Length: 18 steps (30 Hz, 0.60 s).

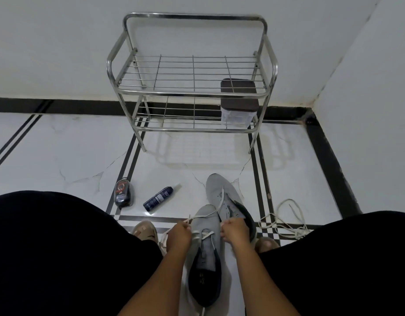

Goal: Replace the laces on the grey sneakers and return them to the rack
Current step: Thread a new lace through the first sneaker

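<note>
A grey sneaker lies on the floor between my knees, toe pointing away, with a white lace threaded through its lower eyelets. My left hand pinches one lace end at the shoe's left side. At the right edge of the shoe, my right hand grips the lace or the eyelet; which one is hidden. The second grey sneaker lies just beyond, toe away, with a white lace trailing over it. A steel shoe rack stands against the wall ahead.
A loose pile of white laces lies on the floor to the right. A dark spray bottle and a shoe polish sponge lie to the left. A dark-lidded clear box sits on the rack's lower shelf.
</note>
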Motion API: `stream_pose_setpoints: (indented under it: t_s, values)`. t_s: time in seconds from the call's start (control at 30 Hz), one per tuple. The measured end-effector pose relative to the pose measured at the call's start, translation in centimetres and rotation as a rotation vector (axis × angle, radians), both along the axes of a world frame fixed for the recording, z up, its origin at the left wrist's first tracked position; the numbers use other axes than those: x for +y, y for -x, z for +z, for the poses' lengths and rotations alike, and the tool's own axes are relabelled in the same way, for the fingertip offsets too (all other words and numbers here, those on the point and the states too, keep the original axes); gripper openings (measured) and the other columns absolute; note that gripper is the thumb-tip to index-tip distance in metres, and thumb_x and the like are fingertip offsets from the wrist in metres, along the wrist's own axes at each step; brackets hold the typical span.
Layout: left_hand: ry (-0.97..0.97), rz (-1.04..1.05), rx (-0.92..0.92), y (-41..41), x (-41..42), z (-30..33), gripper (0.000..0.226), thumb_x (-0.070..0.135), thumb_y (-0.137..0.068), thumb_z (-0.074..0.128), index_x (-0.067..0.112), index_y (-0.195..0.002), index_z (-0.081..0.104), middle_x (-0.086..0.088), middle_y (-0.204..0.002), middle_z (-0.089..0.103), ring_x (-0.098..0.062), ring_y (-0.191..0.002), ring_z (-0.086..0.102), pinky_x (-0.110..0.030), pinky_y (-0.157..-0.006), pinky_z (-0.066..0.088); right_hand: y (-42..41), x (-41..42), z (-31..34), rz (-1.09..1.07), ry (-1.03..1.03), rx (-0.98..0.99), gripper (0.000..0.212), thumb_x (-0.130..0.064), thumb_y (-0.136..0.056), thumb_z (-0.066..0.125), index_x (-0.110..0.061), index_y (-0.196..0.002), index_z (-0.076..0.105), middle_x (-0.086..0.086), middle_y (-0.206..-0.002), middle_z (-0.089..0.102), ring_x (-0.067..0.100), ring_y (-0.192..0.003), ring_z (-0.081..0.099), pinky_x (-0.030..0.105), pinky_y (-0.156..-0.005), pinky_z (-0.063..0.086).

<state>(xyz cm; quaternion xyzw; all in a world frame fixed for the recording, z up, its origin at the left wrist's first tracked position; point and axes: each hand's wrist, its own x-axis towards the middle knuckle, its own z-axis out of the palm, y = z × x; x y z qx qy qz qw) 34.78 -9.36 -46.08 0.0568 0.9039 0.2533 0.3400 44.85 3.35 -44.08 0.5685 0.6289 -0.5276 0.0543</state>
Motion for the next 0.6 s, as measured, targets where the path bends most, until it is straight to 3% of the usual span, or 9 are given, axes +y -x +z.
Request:
stream_pose_setpoints:
  t_s: [0.1, 0.2, 0.33, 0.4, 0.6]
  values:
    - [-0.034, -0.072, 0.002, -0.2, 0.8, -0.4, 0.019, 0.021, -0.092, 0.051, 0.020, -0.101, 0.068, -0.004, -0.105, 0.069, -0.024, -0.100, 0.062, -0.027, -0.079, 0.044, 0.3, -0.8, -1.3, -0.040, 0.068, -0.009, 0.024, -0.013, -0.082, 0.059, -0.023, -0.061, 0.059, 0.012, -0.087, 0.069, 0.033, -0.094, 0.067, 0.045, -0.086, 0.055]
    - [-0.058, -0.103, -0.016, -0.4, 1.4, -0.9, 0.013, 0.018, -0.090, 0.053, 0.022, -0.094, 0.065, -0.003, -0.101, 0.068, -0.022, -0.098, 0.061, -0.026, -0.078, 0.042, 2.3, -0.5, -1.0, -0.111, 0.084, -0.012, 0.020, -0.008, -0.082, 0.057, -0.009, -0.063, 0.063, 0.016, -0.076, 0.070, 0.035, -0.082, 0.069, 0.048, -0.080, 0.057]
    - [-0.076, -0.049, -0.041, -0.8, 1.8, -1.7, 0.011, 0.019, -0.090, 0.052, 0.023, -0.084, 0.061, -0.003, -0.096, 0.068, -0.020, -0.092, 0.061, -0.025, -0.071, 0.039, 5.2, 0.6, -1.0, -0.349, 0.295, 0.088, 0.012, 0.000, -0.089, 0.056, 0.000, -0.077, 0.058, 0.013, -0.067, 0.063, 0.021, -0.057, 0.063, 0.030, -0.056, 0.056]
    - [-0.070, -0.014, -0.043, -0.8, 1.9, -2.1, 0.013, 0.020, -0.092, 0.051, 0.023, -0.083, 0.060, -0.004, -0.096, 0.067, -0.021, -0.091, 0.061, -0.025, -0.069, 0.036, 6.2, 1.0, -1.7, -0.473, 0.397, 0.132, 0.008, -0.002, -0.091, 0.058, 0.004, -0.085, 0.056, 0.014, -0.068, 0.062, 0.019, -0.058, 0.062, 0.028, -0.055, 0.054]
    - [-0.067, 0.106, -0.030, 0.1, 2.1, -2.4, 0.018, 0.021, -0.094, 0.049, 0.018, -0.092, 0.067, -0.002, -0.097, 0.068, -0.020, -0.089, 0.059, -0.026, -0.070, 0.037, 7.2, 1.8, -2.6, -0.589, 0.349, 0.145, 0.014, -0.005, -0.091, 0.057, -0.001, -0.078, 0.058, 0.012, -0.066, 0.062, 0.017, -0.053, 0.059, 0.021, -0.042, 0.050]
